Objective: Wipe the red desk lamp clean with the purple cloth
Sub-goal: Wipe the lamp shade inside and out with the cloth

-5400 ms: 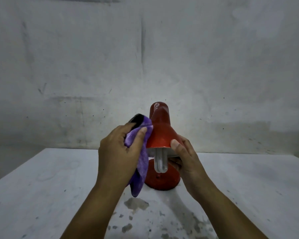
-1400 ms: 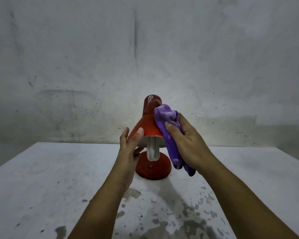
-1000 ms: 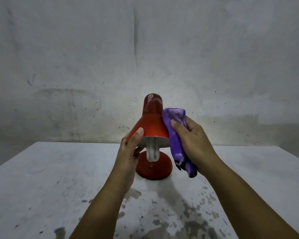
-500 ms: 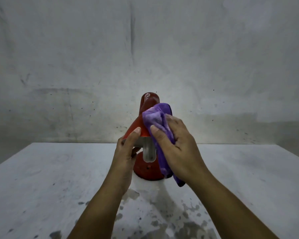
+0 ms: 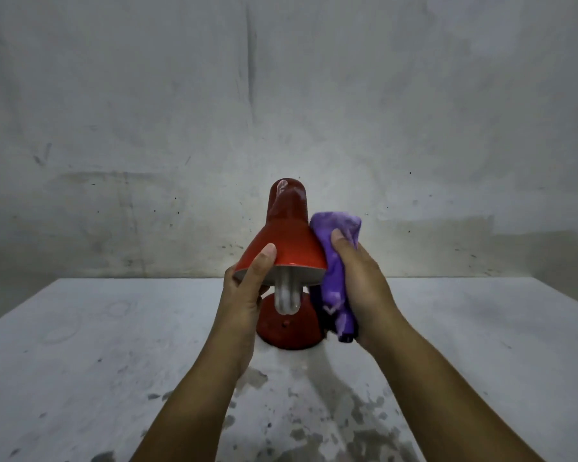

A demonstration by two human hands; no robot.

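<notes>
Our left hand grips the rim of the red desk lamp's shade on its left side, thumb laid up over the outer red surface and the other fingers curled under the edge, mostly hidden behind the palm. Our right hand holds the purple cloth bunched in a curled grip, thumb pressed on top of it, and we have the cloth pushed against the right flank of the shade, touching it from the narrow neck down past the rim. A loose tail of cloth hangs below our palm, just beside the lamp's round red base.

From the head camera, we see the lamp standing on the grey table, near its middle and towards the back edge, with the shade tipped so its open mouth faces us. A pale bulb juts out of that opening, in front of the base. Pale smears show on the domed top of the shade. Dark blotches mark the tabletop between our forearms. Behind the table rises a stained grey wall.
</notes>
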